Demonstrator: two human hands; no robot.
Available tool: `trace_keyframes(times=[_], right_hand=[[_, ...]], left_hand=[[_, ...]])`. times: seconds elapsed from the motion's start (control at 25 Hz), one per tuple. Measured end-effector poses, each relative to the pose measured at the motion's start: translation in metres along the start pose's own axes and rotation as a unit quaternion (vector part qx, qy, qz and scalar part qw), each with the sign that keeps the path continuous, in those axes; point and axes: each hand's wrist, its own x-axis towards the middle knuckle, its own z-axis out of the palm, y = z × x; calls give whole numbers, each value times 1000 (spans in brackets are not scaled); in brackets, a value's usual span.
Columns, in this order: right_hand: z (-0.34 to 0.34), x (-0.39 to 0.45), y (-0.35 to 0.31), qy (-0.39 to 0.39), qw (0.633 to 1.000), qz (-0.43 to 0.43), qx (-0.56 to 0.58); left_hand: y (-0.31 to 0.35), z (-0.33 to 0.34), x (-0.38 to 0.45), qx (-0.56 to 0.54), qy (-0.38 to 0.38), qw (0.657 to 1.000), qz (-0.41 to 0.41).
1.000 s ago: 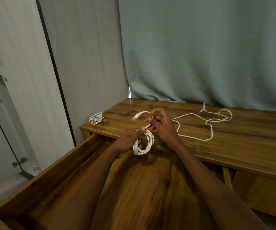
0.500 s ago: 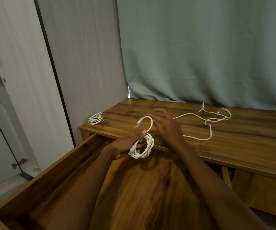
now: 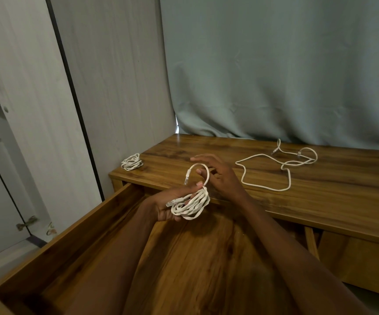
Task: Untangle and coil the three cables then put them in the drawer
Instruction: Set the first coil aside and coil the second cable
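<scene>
Step in hand: coiling the second of three cables. The left hand (image 3: 169,204) grips a white, thick round-jacket cable wound into a bundle of loops (image 3: 192,204), fingers closed through and around the loops, thumb pressing on top. The bundle hangs over the open brown wooden drawer (image 3: 54,242), not yet in it. One clear-plug end (image 3: 170,203) pokes out at the left of the bundle. The other end rises in a short free arc to a second plug (image 3: 187,177) that points downward.

The right hand (image 3: 218,176) sits just behind that arc, fingers spread and loose; one fingertip touches the arc, but I cannot tell whether it pinches it. Judged as released, or nearly so.

Elsewhere on the brown wood-grain table (image 3: 320,201): a small white coiled cable (image 3: 132,162) lies at the far left corner, apparently finished but not stowed. A thin white cable (image 3: 275,169) lies sprawled in loose bends to the right, uncoiled, well apart from the hands.

Judgement: the last free tail needs wrapping or tucking around the bundle so the loops hold. That calls for the right hand to take the tail near the plug while the left keeps the loops clamped. Then the bundle goes down into the drawer.
</scene>
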Motion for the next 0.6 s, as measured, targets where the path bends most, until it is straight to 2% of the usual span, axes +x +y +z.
trace_keyframes(times=[0.08,0.12,0.28,0.44,0.6], right_hand=[[2,0,4,-4,1000,-25,-18],[3,0,7,-7,1000,-9,-13],[4,-6,17,30,990,133,41],[3,-5,22,64,960,242,123],[7,-2,11,72,938,289,178]], left_hand=[[0,2,-1,10,-15,1000,-10],[2,3,-2,8,-21,1000,-7],[11,13,-8,20,-1,999,26],[17,20,-4,88,107,985,106],[13,17,3,156,194,956,152]])
